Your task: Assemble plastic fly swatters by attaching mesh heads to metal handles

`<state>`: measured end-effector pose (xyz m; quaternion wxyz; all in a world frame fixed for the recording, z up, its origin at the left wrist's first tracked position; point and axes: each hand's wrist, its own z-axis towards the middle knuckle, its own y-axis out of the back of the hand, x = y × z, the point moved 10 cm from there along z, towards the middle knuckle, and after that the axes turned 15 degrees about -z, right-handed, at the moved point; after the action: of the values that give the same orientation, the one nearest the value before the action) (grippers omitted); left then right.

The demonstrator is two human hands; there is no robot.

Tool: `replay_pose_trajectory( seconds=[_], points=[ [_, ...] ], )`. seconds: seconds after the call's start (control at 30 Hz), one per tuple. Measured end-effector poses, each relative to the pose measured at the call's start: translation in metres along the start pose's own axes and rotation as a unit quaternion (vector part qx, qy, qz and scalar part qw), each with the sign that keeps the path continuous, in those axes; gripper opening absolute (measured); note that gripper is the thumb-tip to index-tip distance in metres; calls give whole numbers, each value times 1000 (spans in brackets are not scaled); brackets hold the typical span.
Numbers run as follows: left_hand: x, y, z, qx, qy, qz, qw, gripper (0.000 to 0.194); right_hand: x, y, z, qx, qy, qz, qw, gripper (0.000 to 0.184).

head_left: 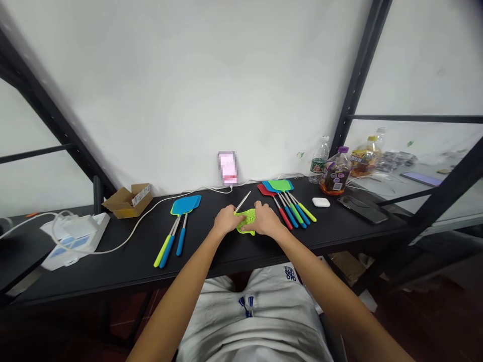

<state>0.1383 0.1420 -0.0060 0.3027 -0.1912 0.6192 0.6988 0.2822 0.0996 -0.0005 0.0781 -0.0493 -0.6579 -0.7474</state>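
Between my hands is a yellow-green fly swatter head [247, 221], a perforated mesh paddle held over the front half of the black table. My left hand [227, 219] grips its left edge, and my right hand [265, 219] is closed on its right edge. A thin metal rod [243, 201] slants up and away beside my left fingers; where it joins the mesh is hidden. To the left lies a group of fly swatters [184, 205] with blue heads on top and yellow-green and blue handles. Several more fly swatters [279, 186], with red, blue and green heads, are fanned out on the right.
A phone [228, 168] leans on the wall, with a white cable [147, 221] running left. An open cardboard box [128, 202] and a white case [81, 244] stand left. Bottles [335, 172], a white earbud case [320, 202] and a dark phone [362, 209] are right.
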Motion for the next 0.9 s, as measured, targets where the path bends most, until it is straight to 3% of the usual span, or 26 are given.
replay_pose_trajectory(
  seconds=[0.17,0.3,0.43,0.5,0.6,0.73,0.83,0.9],
  points=[
    [3,-3,0,23,22,16,999,41,-6,-4,2,28,-22,41,999,95],
    [10,5,4,-31,22,-56,998,40,-7,-5,4,26,-2,85,996,69],
    [19,16,6,-93,17,-115,989,37,-13,10,8,-66,3,129,989,28],
    [18,18,6,-98,13,-124,987,37,-22,23,8,-137,-10,179,974,18],
    [5,16,3,-80,-27,-142,986,40,-39,34,7,-215,-35,333,918,25],
    [-21,8,-6,-35,-101,-158,982,47,-56,30,12,-256,-51,565,783,35],
    [-30,5,-10,-25,-132,-161,978,49,-64,31,13,-293,-49,649,701,36],
    [-34,5,-12,-21,-148,-166,975,50,-67,32,12,-310,-49,673,670,36]
  ],
)
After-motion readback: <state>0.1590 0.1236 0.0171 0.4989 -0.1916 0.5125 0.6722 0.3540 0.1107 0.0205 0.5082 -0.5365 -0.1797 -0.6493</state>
